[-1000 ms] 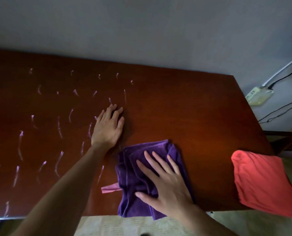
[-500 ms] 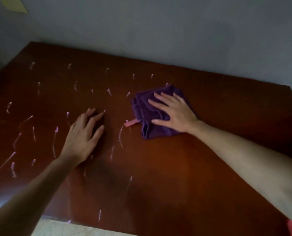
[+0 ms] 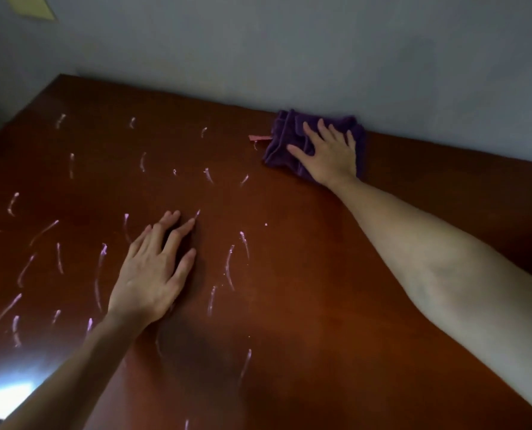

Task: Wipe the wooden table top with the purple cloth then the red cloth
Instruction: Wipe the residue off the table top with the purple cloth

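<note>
Cloth (image 3: 281, 141), purple, sits bunched at far edge of table (image 3: 320, 290), touching the wall (image 3: 289, 48), w/ right hand (image 3: 330, 156) pressed flat on it, fingers spread. Left hand (image 3: 153, 274) rests flat on bare wood among pale streaks (image 3: 98, 274), holding nothing.

Both forearms are bare from where they enter the view down to the wrist, with no sleeve on either. The left hand (image 3: 153, 274) and the right hand (image 3: 330, 153) wear no glove, ring, watch or band. The fingernails look short and unpainted.
</note>
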